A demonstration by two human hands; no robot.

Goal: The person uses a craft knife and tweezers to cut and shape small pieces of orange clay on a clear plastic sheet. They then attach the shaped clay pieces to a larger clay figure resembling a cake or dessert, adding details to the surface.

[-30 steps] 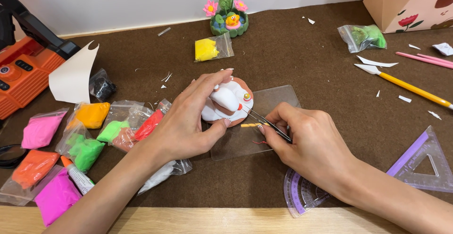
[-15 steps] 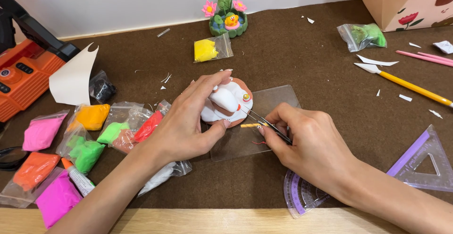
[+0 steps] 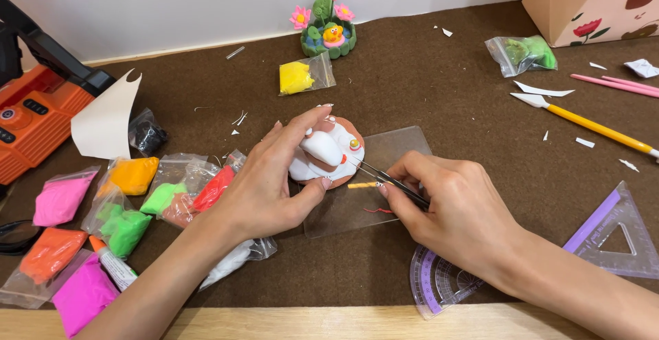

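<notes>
Left hand [image 3: 264, 192] steadies clay figure [image 3: 326, 151]; right hand [image 3: 456, 209] grips needle tool [image 3: 384, 176]

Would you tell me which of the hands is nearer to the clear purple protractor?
Right. The right hand sits just above the protractor, its wrist over it; the left hand is farther left, on the clay figure.

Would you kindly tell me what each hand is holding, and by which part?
The left hand grips the round white-and-brown clay figure by its rim; the right hand pinches thin dark metal tweezers near mid-shaft.
</notes>
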